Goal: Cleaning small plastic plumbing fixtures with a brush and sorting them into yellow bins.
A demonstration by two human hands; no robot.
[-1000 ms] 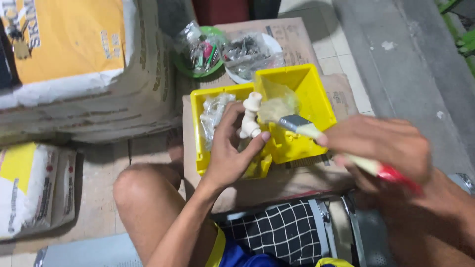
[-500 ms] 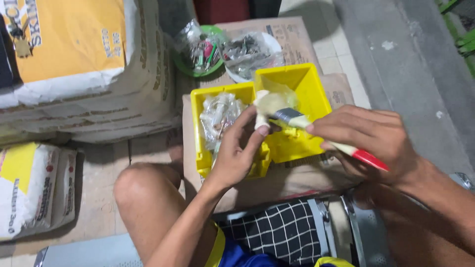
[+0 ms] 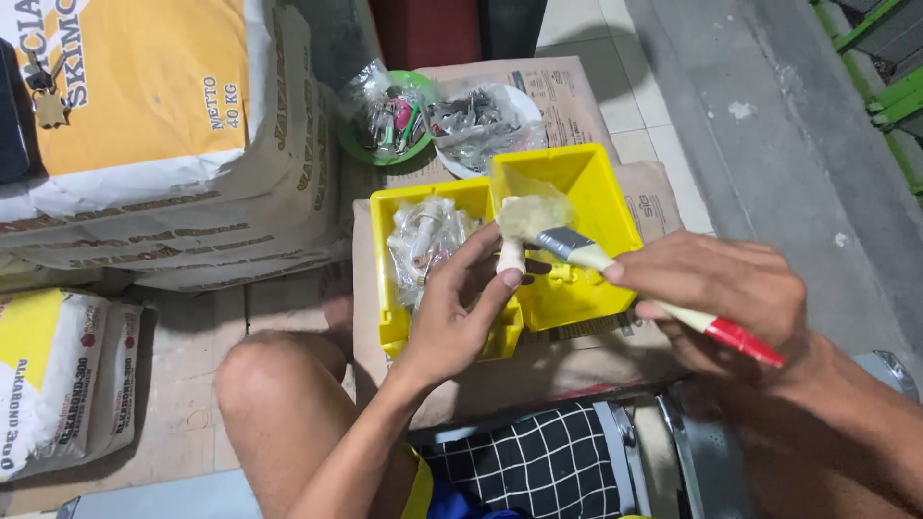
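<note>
I see a small white fitting (image 3: 510, 258) pinched in my left hand (image 3: 460, 306), held over the two yellow bins (image 3: 615, 226). My right hand (image 3: 716, 293) grips a red-handled paintbrush (image 3: 588, 254), bristles touching the fitting's top. Judging by this, brushing is mid-way: one piece in hand, bagged parts (image 3: 423, 240) in the left bin untouched. The bins sit on a cardboard box (image 3: 577, 96); sacks (image 3: 144, 125) to the left.

You are probably in a hardware shop's storeroom: stacked cement sacks (image 3: 144, 144), yellow parts bins (image 3: 577, 192), bagged fittings (image 3: 423, 240).
</note>
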